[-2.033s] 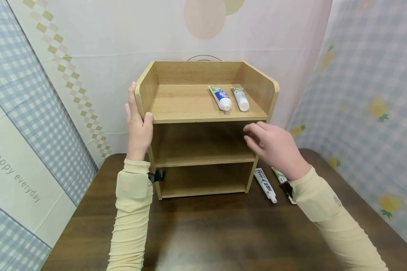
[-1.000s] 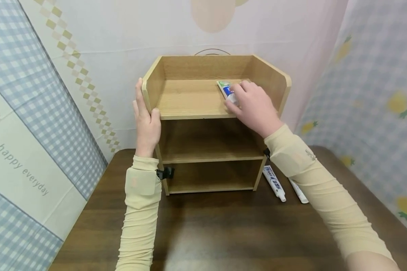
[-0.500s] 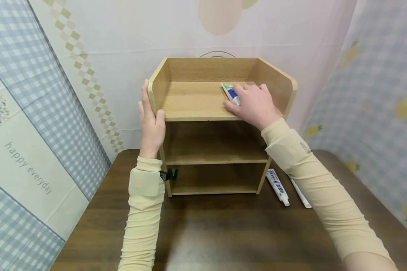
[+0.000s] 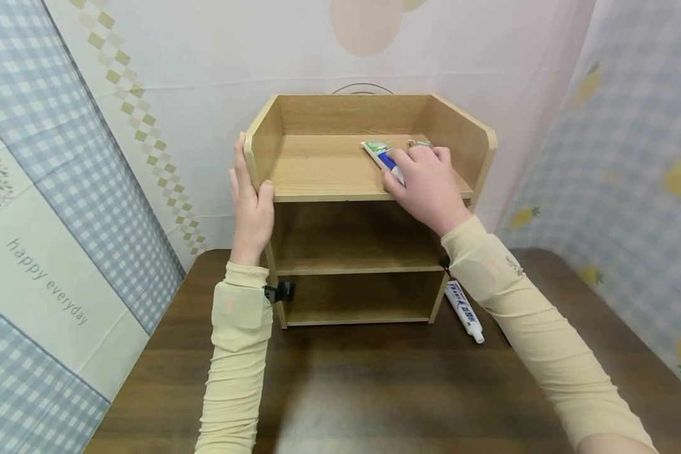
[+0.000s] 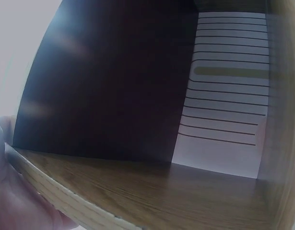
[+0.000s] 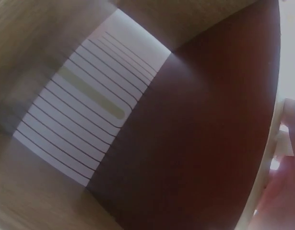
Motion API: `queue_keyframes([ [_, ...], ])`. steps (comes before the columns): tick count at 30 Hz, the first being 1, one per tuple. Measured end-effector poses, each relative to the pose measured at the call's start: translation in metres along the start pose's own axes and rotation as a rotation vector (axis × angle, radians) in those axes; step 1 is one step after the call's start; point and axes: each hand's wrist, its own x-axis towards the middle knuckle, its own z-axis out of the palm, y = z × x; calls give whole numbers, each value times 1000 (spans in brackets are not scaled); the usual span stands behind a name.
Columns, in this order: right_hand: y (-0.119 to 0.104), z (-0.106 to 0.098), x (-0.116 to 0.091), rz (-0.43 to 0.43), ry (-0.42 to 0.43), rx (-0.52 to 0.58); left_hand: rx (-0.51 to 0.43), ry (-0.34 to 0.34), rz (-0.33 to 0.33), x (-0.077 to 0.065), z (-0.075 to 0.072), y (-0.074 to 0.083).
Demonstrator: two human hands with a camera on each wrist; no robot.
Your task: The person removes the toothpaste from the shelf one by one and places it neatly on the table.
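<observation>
At the left side of a light wooden three-tier shelf unit (image 4: 323,170), my left hand (image 4: 252,214) grips the side panel, thumb at its front edge and fingers along the outside. My right hand (image 4: 428,189) reaches over the top board and holds a blue, white and green toothpaste tube (image 4: 387,161) between thumb and fingers; its cap end is hidden by the hand. Just beyond the knuckles shows the crimped end of a second toothpaste tube (image 4: 419,143), the rest covered. Both wrist views look into a shelf compartment, with the left hand (image 5: 22,206) and right fingers (image 6: 286,191) at the edges.
On the dark wooden table (image 4: 340,391), right of the unit, lies a white and blue toothpaste tube (image 4: 464,312). A sliver of another tube (image 4: 504,331) shows beside the right forearm. Patterned cloth (image 4: 204,57) hangs behind and at both sides.
My right hand has risen from beside the middle tier onto the tubes on the top board. The blue tube has lately shifted slightly left. My left hand keeps its grip on the panel.
</observation>
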Motion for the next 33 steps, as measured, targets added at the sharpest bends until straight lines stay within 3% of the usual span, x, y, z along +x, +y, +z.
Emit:
queue_keyframes([
  [10, 1, -4, -17, -81, 118, 54, -24, 21, 39, 2, 0, -1],
  [20, 2, -4, -29, -137, 204, 80, -33, 10, -17, -1, -1, 0],
  [33, 1, -3, -45, -173, 314, 104, 44, 108, -51, -3, 3, 2],
])
